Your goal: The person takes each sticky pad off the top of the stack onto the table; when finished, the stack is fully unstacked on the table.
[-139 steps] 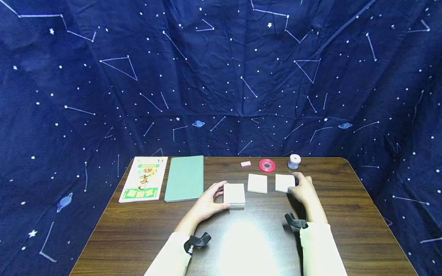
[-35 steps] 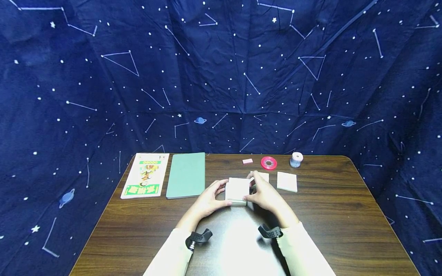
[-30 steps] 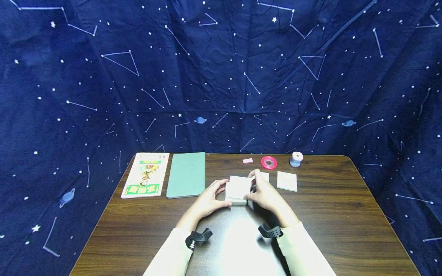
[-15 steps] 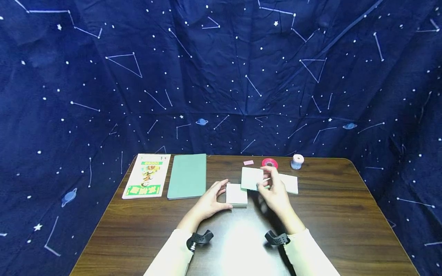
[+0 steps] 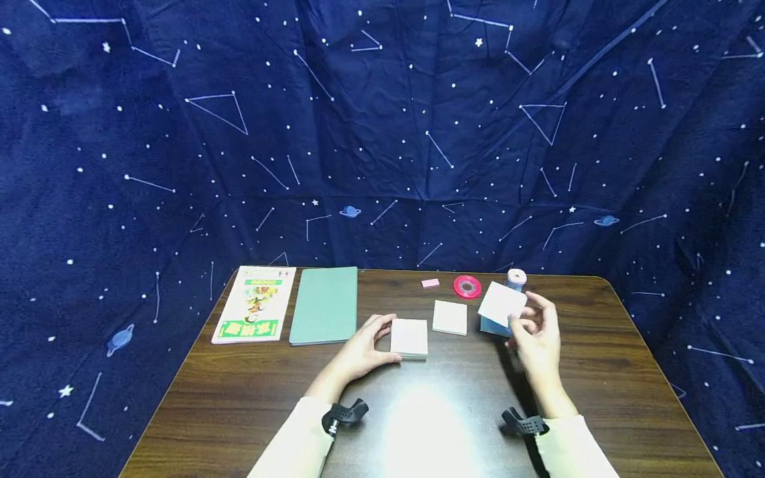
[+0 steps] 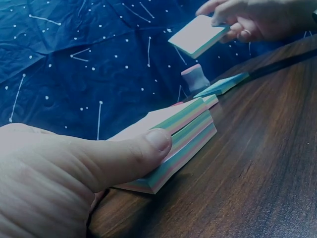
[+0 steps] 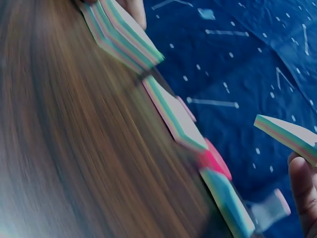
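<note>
In the head view, my left hand [image 5: 363, 348] holds a stack of white-topped sticky note pads [image 5: 409, 337] by its left side. The left wrist view shows my thumb [image 6: 148, 144] pressing the stack's striped, multicoloured edge [image 6: 190, 134]. My right hand [image 5: 538, 335] pinches another note pad [image 5: 502, 303], raised and tilted above the table. Below it lies a note pad [image 5: 493, 325], partly hidden and shaded blue. Between the stack and that pad sits one more note pad [image 5: 450, 317], which neither hand touches.
Behind the pads are a pink eraser-like block [image 5: 430, 283], a red ring-shaped roll [image 5: 467, 287] and a small white-topped spool [image 5: 516, 279]. A green notebook [image 5: 324, 305] and an illustrated booklet [image 5: 254, 305] lie left on the wooden table [image 5: 239, 411]. A starry blue cloth [image 5: 382, 133] hangs behind.
My right hand, earlier at the rightmost pad and then at the stack, has lifted a note pad off the stack and carried it right, over the rightmost pad. My left hand stays at the stack.
</note>
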`<state>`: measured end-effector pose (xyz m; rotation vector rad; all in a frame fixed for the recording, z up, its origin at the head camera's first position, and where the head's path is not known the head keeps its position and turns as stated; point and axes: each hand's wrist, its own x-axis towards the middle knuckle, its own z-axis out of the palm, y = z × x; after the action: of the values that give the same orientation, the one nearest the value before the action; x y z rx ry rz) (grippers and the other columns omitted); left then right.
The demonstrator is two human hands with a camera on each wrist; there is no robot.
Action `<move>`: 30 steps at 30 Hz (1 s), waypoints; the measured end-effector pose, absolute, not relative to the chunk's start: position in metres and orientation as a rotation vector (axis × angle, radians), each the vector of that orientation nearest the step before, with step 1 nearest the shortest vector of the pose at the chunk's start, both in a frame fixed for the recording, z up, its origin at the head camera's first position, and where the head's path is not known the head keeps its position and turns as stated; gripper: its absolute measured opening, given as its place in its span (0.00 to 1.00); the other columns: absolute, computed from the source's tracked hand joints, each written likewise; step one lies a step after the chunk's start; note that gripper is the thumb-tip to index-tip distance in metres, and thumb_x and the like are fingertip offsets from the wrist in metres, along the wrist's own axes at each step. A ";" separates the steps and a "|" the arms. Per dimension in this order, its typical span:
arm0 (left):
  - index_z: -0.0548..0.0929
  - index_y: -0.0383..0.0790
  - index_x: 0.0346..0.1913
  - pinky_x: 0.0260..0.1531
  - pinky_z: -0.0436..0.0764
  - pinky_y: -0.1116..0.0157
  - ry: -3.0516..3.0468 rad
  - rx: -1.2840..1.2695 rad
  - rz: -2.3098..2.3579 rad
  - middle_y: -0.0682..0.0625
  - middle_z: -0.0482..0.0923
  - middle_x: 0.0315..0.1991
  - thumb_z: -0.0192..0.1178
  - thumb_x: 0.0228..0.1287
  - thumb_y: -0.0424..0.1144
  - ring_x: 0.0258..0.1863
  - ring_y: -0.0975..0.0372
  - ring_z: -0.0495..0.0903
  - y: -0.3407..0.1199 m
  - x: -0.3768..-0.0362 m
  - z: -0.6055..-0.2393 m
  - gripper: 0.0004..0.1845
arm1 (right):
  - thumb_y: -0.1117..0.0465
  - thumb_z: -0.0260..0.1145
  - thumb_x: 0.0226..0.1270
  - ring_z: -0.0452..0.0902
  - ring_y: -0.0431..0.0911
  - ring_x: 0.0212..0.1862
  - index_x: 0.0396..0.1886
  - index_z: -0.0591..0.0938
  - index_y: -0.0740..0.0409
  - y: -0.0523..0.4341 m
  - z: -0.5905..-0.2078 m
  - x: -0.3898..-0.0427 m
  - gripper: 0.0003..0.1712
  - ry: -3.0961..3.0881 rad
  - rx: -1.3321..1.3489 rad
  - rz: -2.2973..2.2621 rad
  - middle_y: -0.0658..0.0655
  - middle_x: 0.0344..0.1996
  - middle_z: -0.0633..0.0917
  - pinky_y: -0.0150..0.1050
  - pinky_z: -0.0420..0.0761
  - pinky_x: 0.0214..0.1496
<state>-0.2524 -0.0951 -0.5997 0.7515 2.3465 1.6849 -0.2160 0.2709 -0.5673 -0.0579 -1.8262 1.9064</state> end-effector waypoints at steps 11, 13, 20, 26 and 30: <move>0.65 0.23 0.80 0.82 0.73 0.60 2.338 0.735 1.667 0.32 0.70 0.73 0.82 0.57 0.27 0.77 0.40 0.72 -0.095 -0.254 -0.599 0.50 | 0.81 0.66 0.70 0.78 0.38 0.19 0.73 0.74 0.68 0.329 -0.580 -0.204 0.32 -1.630 -0.224 1.875 0.53 0.37 0.83 0.29 0.78 0.09; 0.66 0.24 0.80 0.82 0.74 0.62 2.350 0.732 1.658 0.33 0.70 0.73 0.82 0.57 0.27 0.77 0.41 0.72 -0.094 -0.254 -0.599 0.50 | 0.80 0.66 0.71 0.76 0.38 0.18 0.73 0.75 0.67 0.337 -0.582 -0.204 0.31 -1.615 -0.261 1.863 0.52 0.36 0.83 0.29 0.78 0.08; 0.66 0.25 0.81 0.82 0.73 0.65 2.342 0.721 1.653 0.34 0.70 0.74 0.82 0.58 0.29 0.78 0.42 0.72 -0.095 -0.255 -0.600 0.50 | 0.80 0.65 0.72 0.76 0.37 0.19 0.72 0.76 0.64 0.365 -0.589 -0.209 0.30 -1.553 -0.383 1.937 0.50 0.33 0.83 0.28 0.74 0.06; 0.66 0.25 0.81 0.83 0.73 0.61 2.311 0.708 1.707 0.33 0.69 0.75 0.82 0.58 0.27 0.78 0.41 0.72 -0.096 -0.255 -0.600 0.50 | 0.78 0.64 0.72 0.76 0.37 0.19 0.72 0.76 0.66 0.377 -0.591 -0.212 0.29 -1.597 -0.492 1.940 0.47 0.30 0.84 0.28 0.76 0.07; 0.65 0.26 0.81 0.83 0.72 0.61 2.301 0.694 1.702 0.33 0.69 0.75 0.81 0.58 0.28 0.79 0.42 0.71 -0.095 -0.255 -0.600 0.50 | 0.78 0.64 0.72 0.78 0.38 0.20 0.73 0.74 0.67 0.380 -0.596 -0.213 0.30 -1.691 -0.530 1.909 0.48 0.29 0.84 0.31 0.80 0.09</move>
<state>-0.2548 -0.0952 -0.6002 0.6937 2.3008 1.7020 -0.2126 0.3799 -0.5956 -0.5296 -1.6911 1.9091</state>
